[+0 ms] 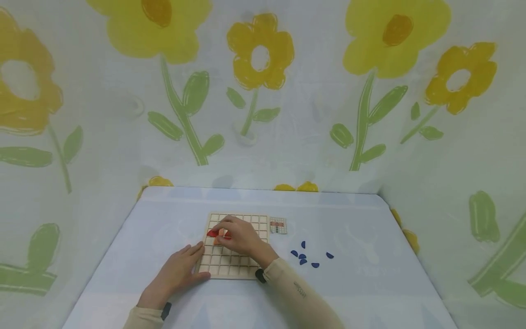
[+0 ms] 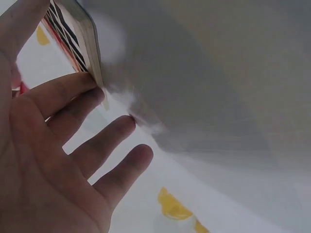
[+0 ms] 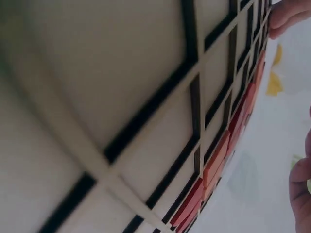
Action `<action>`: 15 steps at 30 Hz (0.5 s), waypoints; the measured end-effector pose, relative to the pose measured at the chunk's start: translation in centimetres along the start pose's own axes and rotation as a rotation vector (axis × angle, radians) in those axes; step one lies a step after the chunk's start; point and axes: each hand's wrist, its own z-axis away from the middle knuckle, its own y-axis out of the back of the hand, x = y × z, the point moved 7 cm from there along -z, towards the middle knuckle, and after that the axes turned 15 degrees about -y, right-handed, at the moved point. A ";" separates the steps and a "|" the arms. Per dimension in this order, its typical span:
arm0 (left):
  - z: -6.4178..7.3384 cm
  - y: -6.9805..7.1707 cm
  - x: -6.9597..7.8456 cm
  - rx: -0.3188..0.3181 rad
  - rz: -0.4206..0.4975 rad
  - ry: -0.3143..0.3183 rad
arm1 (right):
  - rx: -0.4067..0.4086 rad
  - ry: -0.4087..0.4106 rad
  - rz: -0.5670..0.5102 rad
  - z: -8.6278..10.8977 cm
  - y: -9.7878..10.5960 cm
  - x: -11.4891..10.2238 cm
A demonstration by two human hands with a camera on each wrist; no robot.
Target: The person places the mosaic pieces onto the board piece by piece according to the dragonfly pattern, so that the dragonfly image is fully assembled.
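Note:
My right hand (image 1: 240,234) is over the gridded wooden board (image 1: 242,273), its bent thumb and index finger pinching a small red piece (image 1: 212,233) above the left side. That red piece (image 2: 22,89) also peeks out at the left edge of the left wrist view, below a fingertip. Under the hand, orange pieces (image 1: 218,241) and another red piece (image 1: 228,234) lie in the grid, partly hidden. In the right wrist view, red and orange pieces (image 3: 216,162) form a row. My left hand (image 1: 178,269) rests along the board's left edge, fingers extended and touching its side.
Several dark blue half-round pieces (image 1: 302,257) are scattered on the pale tabletop (image 1: 361,283) right of the board. A small pattern card (image 1: 278,225) with a red and orange design lies against the board's right edge. A flower-printed cloth (image 1: 296,137) hangs behind the table.

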 end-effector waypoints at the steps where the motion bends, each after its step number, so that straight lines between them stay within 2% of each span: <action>1: 0.0 0.0 0.0 0.000 -0.001 0.000 | -0.028 -0.022 0.017 -0.2 -0.4 0.1; 6: 0.0 -0.1 0.0 0.005 -0.003 0.003 | -0.129 -0.067 0.088 -1.4 -1.7 -0.1; 11: -0.1 -0.1 0.0 0.004 -0.010 -0.006 | -0.182 -0.071 0.123 -2.2 -2.4 -0.8; 15: -0.1 0.1 0.2 0.008 -0.013 -0.023 | -0.218 -0.106 0.152 -2.5 -2.8 -1.3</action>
